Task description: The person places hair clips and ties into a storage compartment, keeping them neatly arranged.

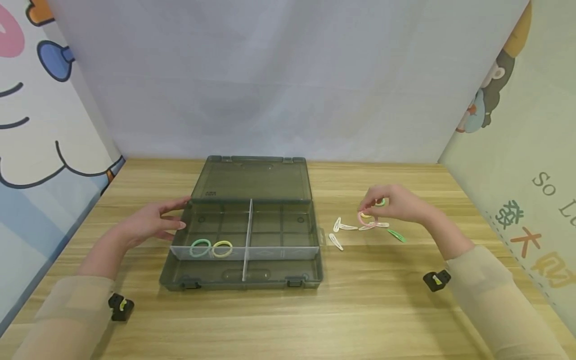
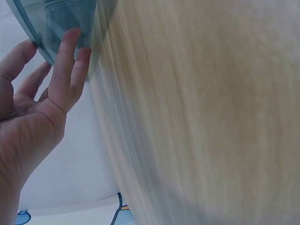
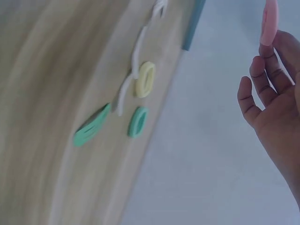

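Observation:
My right hand (image 1: 396, 202) pinches a pink hair tie (image 3: 269, 23) by its edge, raised over the table right of the open organizer box (image 1: 180, 281). The fingers of my left hand (image 1: 146, 223) are spread and rest against the box's left side. Inside the box, a green hair tie (image 1: 192, 249) and a yellow hair tie (image 1: 222, 256) lean side by side at the front divider. Under the right hand lie several white snap hair clips (image 1: 335, 242), a green snap clip (image 1: 397, 235), another yellow hair tie (image 3: 139, 86) and another green hair tie (image 3: 132, 126).
The box's lid (image 1: 254, 177) lies folded back toward the rear. White dividers (image 1: 248, 225) split the box into compartments. A pale curtain (image 1: 279, 85) closes off the back of the wooden table (image 1: 360, 315), with printed panels at both sides.

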A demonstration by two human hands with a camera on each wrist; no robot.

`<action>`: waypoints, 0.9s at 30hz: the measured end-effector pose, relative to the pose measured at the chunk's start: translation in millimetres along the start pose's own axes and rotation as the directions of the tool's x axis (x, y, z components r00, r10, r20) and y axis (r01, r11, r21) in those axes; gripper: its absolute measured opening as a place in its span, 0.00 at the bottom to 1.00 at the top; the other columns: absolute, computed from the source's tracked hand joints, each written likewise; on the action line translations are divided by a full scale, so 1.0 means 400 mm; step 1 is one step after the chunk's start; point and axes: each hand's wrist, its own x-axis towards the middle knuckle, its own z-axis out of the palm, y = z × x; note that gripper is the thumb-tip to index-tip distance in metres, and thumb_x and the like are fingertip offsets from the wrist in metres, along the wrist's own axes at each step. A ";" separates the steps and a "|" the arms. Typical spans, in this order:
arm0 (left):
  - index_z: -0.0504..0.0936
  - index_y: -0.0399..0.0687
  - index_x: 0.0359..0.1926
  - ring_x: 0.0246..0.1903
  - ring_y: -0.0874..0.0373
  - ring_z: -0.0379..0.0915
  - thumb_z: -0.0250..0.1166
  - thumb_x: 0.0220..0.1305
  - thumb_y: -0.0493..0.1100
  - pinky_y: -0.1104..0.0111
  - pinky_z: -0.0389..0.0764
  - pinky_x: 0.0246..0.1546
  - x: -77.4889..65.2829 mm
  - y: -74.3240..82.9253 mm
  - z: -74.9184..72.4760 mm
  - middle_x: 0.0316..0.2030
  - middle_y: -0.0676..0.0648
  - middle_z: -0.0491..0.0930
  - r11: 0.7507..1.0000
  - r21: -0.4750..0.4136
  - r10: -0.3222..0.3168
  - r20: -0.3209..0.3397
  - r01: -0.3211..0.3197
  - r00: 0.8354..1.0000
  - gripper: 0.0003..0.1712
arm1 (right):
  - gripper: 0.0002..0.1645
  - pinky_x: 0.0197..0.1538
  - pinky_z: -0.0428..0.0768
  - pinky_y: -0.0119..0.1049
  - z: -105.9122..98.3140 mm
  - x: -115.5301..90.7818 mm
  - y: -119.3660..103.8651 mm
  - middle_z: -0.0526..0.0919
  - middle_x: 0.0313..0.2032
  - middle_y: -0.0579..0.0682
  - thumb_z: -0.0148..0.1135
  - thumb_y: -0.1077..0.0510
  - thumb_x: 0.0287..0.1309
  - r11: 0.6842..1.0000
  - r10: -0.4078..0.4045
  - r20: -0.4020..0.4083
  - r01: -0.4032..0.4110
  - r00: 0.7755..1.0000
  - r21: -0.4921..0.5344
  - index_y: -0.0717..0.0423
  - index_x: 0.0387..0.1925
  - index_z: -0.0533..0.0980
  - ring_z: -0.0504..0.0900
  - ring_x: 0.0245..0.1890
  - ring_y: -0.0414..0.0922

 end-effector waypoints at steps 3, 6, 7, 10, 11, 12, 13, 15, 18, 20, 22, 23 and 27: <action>0.42 0.50 0.75 0.67 0.31 0.48 0.61 0.65 0.41 0.54 0.79 0.49 0.000 -0.001 0.001 0.72 0.33 0.37 1.000 0.001 0.003 0.000 -0.003 1.000 0.46 | 0.06 0.37 0.77 0.33 -0.013 0.016 -0.017 0.84 0.34 0.40 0.66 0.60 0.56 1.000 -0.025 -0.015 0.025 1.000 0.019 0.45 0.35 0.84 0.78 0.33 0.36; 0.42 0.50 0.75 0.67 0.31 0.48 0.61 0.65 0.41 0.53 0.79 0.49 0.000 -0.002 0.000 0.72 0.33 0.37 1.000 0.000 0.005 0.002 -0.005 1.000 0.46 | 0.06 0.38 0.78 0.34 -0.024 0.034 -0.034 0.84 0.34 0.40 0.66 0.59 0.56 0.999 -0.040 -0.025 0.041 0.999 0.030 0.45 0.35 0.84 0.78 0.33 0.37; 0.41 0.50 0.75 0.67 0.31 0.48 0.61 0.65 0.41 0.53 0.79 0.49 0.000 -0.003 0.000 0.72 0.33 0.37 1.000 -0.002 0.006 0.003 -0.006 1.000 0.47 | 0.06 0.39 0.78 0.36 -0.027 0.040 -0.040 0.83 0.34 0.40 0.66 0.59 0.57 0.999 -0.045 -0.026 0.045 0.999 0.026 0.44 0.35 0.84 0.78 0.34 0.37; 0.42 0.50 0.75 0.67 0.31 0.47 0.61 0.65 0.42 0.53 0.79 0.50 -0.001 -0.003 0.000 0.72 0.33 0.37 1.000 -0.002 0.010 0.004 -0.010 1.000 0.47 | 0.06 0.41 0.80 0.37 -0.034 0.062 -0.057 0.83 0.35 0.39 0.65 0.60 0.57 0.998 -0.058 -0.026 0.058 0.998 0.021 0.45 0.36 0.84 0.79 0.36 0.37; 0.42 0.50 0.75 0.67 0.31 0.47 0.61 0.65 0.42 0.53 0.79 0.50 -0.001 -0.003 0.000 0.72 0.33 0.37 1.000 -0.001 0.010 0.004 -0.010 1.000 0.47 | 0.07 0.42 0.80 0.37 -0.035 0.070 -0.063 0.83 0.35 0.39 0.65 0.60 0.57 0.998 -0.061 -0.025 0.062 0.998 0.019 0.45 0.36 0.84 0.79 0.36 0.37; 0.42 0.50 0.75 0.67 0.31 0.47 0.62 0.65 0.42 0.53 0.79 0.50 -0.001 -0.003 0.001 0.72 0.33 0.37 1.000 -0.001 0.011 0.004 -0.011 1.000 0.47 | 0.07 0.41 0.80 0.37 -0.037 0.078 -0.069 0.83 0.35 0.39 0.65 0.61 0.57 0.997 -0.070 -0.025 0.070 0.997 0.019 0.45 0.36 0.84 0.79 0.36 0.37; 0.42 0.50 0.75 0.67 0.31 0.47 0.62 0.64 0.43 0.53 0.79 0.50 -0.001 -0.003 0.001 0.72 0.33 0.37 1.000 0.000 0.012 0.003 -0.012 1.000 0.47 | 0.08 0.42 0.80 0.37 -0.038 0.086 -0.074 0.84 0.35 0.40 0.65 0.61 0.57 0.996 -0.083 -0.023 0.083 0.996 0.019 0.46 0.36 0.84 0.80 0.37 0.37; 0.42 0.50 0.75 0.67 0.31 0.48 0.61 0.65 0.42 0.53 0.79 0.49 -0.001 -0.003 0.001 0.72 0.33 0.37 1.000 0.002 0.012 0.002 -0.012 1.000 0.47 | 0.08 0.41 0.80 0.37 -0.040 0.103 -0.087 0.84 0.35 0.41 0.65 0.63 0.56 0.995 -0.100 -0.019 0.100 0.995 0.021 0.47 0.36 0.84 0.80 0.37 0.37; 0.42 0.49 0.75 0.67 0.31 0.48 0.62 0.64 0.42 0.54 0.79 0.49 0.000 -0.004 0.001 0.72 0.33 0.38 1.000 0.004 0.010 -0.001 -0.010 1.000 0.47 | 0.08 0.42 0.80 0.36 -0.043 0.129 -0.109 0.84 0.35 0.41 0.65 0.64 0.56 0.992 -0.121 -0.009 0.121 0.993 0.036 0.48 0.35 0.84 0.80 0.37 0.38; 0.42 0.49 0.75 0.66 0.31 0.49 0.62 0.64 0.42 0.54 0.79 0.49 0.001 -0.004 0.001 0.72 0.33 0.38 1.000 0.003 0.009 -0.001 -0.009 1.000 0.47 | 0.08 0.42 0.79 0.35 -0.045 0.148 -0.124 0.84 0.35 0.41 0.65 0.63 0.56 0.991 -0.131 -0.003 0.131 0.991 0.036 0.48 0.35 0.84 0.79 0.37 0.38; 0.42 0.49 0.75 0.66 0.31 0.49 0.62 0.64 0.42 0.54 0.79 0.49 0.001 -0.005 0.001 0.72 0.33 0.38 1.000 0.001 0.009 -0.002 -0.009 1.000 0.48 | 0.07 0.43 0.78 0.35 -0.046 0.168 -0.139 0.84 0.35 0.41 0.65 0.62 0.57 0.989 -0.142 0.003 0.142 0.990 0.033 0.47 0.34 0.84 0.78 0.37 0.38; 0.42 0.49 0.75 0.66 0.31 0.49 0.62 0.64 0.42 0.54 0.79 0.49 0.001 -0.005 0.000 0.72 0.33 0.38 1.000 0.000 0.009 -0.002 -0.009 1.000 0.48 | 0.06 0.43 0.78 0.36 -0.046 0.177 -0.148 0.84 0.35 0.40 0.65 0.61 0.57 0.989 -0.146 0.007 0.146 0.989 0.029 0.47 0.34 0.84 0.78 0.36 0.38; 0.42 0.49 0.75 0.67 0.31 0.48 0.62 0.64 0.42 0.53 0.79 0.49 0.000 -0.004 0.000 0.72 0.33 0.38 1.000 -0.002 0.008 -0.001 -0.008 1.000 0.47 | 0.05 0.42 0.77 0.36 -0.047 0.212 -0.180 0.83 0.35 0.39 0.65 0.59 0.57 0.985 -0.174 0.019 0.174 0.985 0.000 0.47 0.34 0.84 0.77 0.36 0.38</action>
